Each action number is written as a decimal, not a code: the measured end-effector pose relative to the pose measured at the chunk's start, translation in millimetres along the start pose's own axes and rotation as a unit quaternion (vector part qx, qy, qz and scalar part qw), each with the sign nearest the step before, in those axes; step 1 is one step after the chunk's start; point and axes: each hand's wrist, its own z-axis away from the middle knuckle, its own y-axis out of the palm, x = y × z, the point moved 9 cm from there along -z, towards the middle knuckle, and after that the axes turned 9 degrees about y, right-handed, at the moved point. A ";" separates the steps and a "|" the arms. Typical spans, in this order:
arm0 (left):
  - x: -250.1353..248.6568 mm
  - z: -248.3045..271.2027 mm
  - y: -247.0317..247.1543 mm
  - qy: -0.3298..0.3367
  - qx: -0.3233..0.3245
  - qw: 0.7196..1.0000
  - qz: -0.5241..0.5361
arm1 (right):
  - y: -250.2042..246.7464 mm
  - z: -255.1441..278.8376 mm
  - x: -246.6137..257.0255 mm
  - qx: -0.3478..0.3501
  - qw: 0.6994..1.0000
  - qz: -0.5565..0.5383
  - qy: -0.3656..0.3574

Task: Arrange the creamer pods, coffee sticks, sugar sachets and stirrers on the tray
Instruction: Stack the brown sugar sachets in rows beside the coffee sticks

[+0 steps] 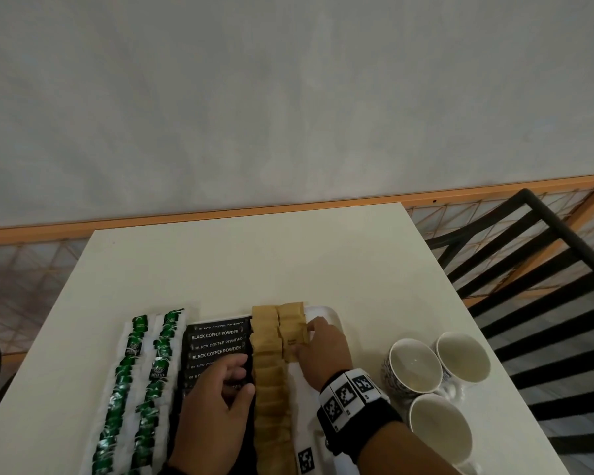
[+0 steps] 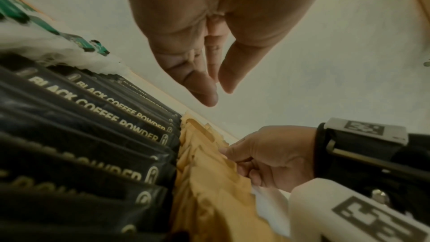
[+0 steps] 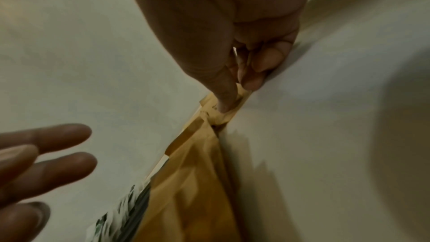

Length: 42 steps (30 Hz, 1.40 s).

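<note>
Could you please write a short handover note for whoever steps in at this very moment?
Left hand: open, holding nothing, fingers relaxed above the black "Black Coffee Powder" sticks.
Right hand: pinching a brown paper sugar sachet at the far end of the short second sachet row.
White plastic tray: holds the coffee sticks in one column, a long brown sachet row beside it, and the second row just begun.
Green-and-white packets lie in two columns left of the sticks; whether they sit on the tray is unclear.
Three white ceramic cups stand right of the tray.
Left: finish the second sachet row. No stirrers or creamer pods visible.
</note>
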 end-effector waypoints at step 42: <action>-11.1 174.8 137.3 0.159 0.307 0.876 -0.335 | -43.3 231.8 -123.2 0.096 0.910 0.315 -0.252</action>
